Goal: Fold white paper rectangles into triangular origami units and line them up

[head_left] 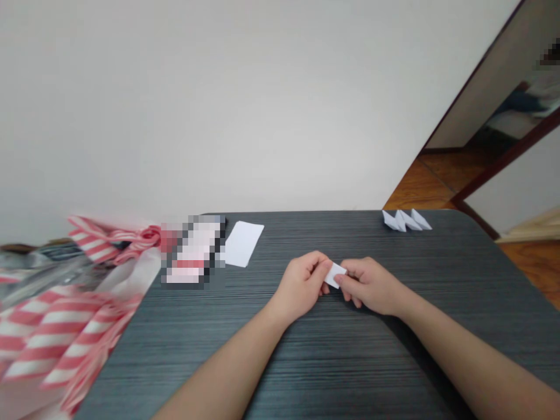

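A small white piece of folded paper point(335, 275) is held just above the dark table, around its middle. My left hand point(305, 282) pinches its left edge between thumb and fingers. At the opposite edge, my right hand point(368, 284) grips it the same way, thumb on top. Parts of the paper are hidden under both thumbs. Several folded white paper pieces point(406, 221) with pointed tips stand in a row at the table's far right. A stack or sheet of white paper point(244, 242) lies flat at the far left.
The dark wood-grain table point(245, 373) meets a white wall point(280, 105) at its far edge. A blurred-out, phone-shaped object point(192, 249) lies on its left side. Red-and-white striped bags point(56, 332) crowd against the left edge. Wooden floor point(431, 175) shows at right.
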Demonstrator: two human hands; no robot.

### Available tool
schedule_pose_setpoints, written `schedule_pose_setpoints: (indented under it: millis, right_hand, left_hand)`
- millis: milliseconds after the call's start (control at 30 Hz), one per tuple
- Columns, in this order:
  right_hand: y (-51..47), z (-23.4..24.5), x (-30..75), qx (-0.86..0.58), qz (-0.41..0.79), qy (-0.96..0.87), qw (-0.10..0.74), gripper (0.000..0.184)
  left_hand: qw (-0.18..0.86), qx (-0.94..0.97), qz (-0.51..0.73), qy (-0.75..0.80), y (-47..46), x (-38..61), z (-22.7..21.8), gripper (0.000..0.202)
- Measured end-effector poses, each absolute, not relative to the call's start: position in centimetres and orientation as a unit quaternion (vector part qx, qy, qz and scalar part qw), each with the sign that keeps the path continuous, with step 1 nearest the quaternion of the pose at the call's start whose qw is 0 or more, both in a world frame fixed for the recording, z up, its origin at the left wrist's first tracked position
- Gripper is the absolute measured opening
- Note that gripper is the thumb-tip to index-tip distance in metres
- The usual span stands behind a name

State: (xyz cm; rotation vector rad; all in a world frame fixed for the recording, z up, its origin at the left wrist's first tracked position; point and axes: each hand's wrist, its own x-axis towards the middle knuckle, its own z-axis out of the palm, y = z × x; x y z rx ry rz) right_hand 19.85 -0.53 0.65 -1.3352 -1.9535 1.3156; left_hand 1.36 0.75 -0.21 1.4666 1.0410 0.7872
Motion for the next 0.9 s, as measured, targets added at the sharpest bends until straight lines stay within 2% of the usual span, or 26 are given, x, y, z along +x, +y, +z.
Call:
schedule_pose_setpoints:
  millis: [267, 467, 667, 900]
  right_hand:
    - [-0.41, 0.07, 19.99, -0.481, 0.461, -0.699, 0.258, 0.027]
    - [-0.36, 0.06, 19.89, -0.465, 0.507, -0.685, 0.24, 0.015]
    - [-0.33, 0.2, 20.02, -0.472, 0.493, -0.678, 0.272, 0.023]
    - [-0.25, -0.04, 20.27, -0.488, 0.5, -0.665, 0.266, 0.034]
  left_hand:
    - [0.578, 0.615, 0.323, 0.429, 0.65, 1.4, -0.2, 0.03]
    - [0.564, 0.629, 0.321, 0.429, 0.65, 1.38, -0.45, 0.03]
    - [0.587, 0.606, 0.331, 0.422, 0.76, 1.28, -0.37, 0.033]
    - [0.552, 0.636, 0.312, 0.44, 0.63, 0.93, -0.34, 0.038]
